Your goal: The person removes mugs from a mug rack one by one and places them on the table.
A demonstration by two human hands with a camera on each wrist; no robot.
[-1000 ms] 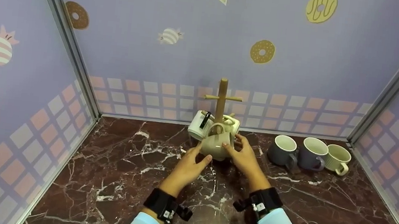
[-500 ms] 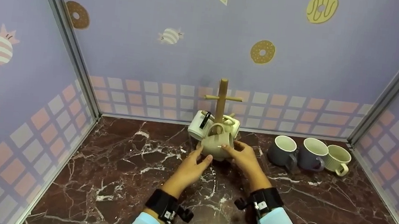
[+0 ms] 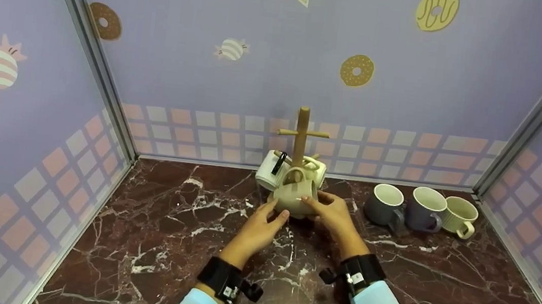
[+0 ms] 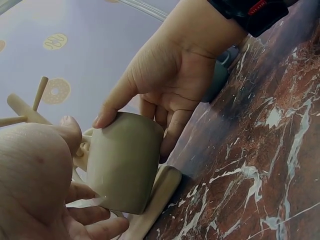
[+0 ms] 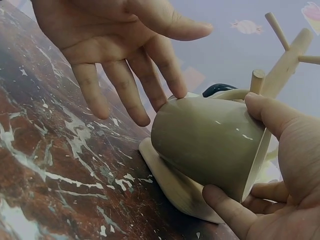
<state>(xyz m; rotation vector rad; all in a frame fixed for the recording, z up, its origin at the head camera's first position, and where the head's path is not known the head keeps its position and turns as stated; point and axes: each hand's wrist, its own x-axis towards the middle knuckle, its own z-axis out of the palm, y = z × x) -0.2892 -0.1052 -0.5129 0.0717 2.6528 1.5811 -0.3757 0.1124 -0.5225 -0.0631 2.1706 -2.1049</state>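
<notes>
A beige-green mug point(image 3: 292, 198) lies tilted on its side at the mug tree point(image 3: 302, 125), handle upward. In the right wrist view, a peg end shows by the handle; the head view shows the handle loop around the peg. My right hand point(image 3: 337, 216) pinches the mug near its rim, thumb on top and fingers below. Straight fingers of my left hand point(image 3: 258, 226) touch the mug at its base end, as the right wrist view shows. Behind it on the lower pegs hang a white mug point(image 3: 265, 173) with a black handle and a cream mug point(image 3: 320, 173).
To the right stand a dark grey mug point(image 3: 380, 210), a purple-grey mug point(image 3: 419, 214) and a ribbed pale green mug point(image 3: 451, 222), all upright. Two upper pegs point(image 3: 319, 134) stick out of the post. The marbled tabletop point(image 3: 162, 252) meets patterned walls behind and at both sides.
My right hand's fingers have shifted slightly at the mug's rim since one second ago. Mug and left hand stay almost in place.
</notes>
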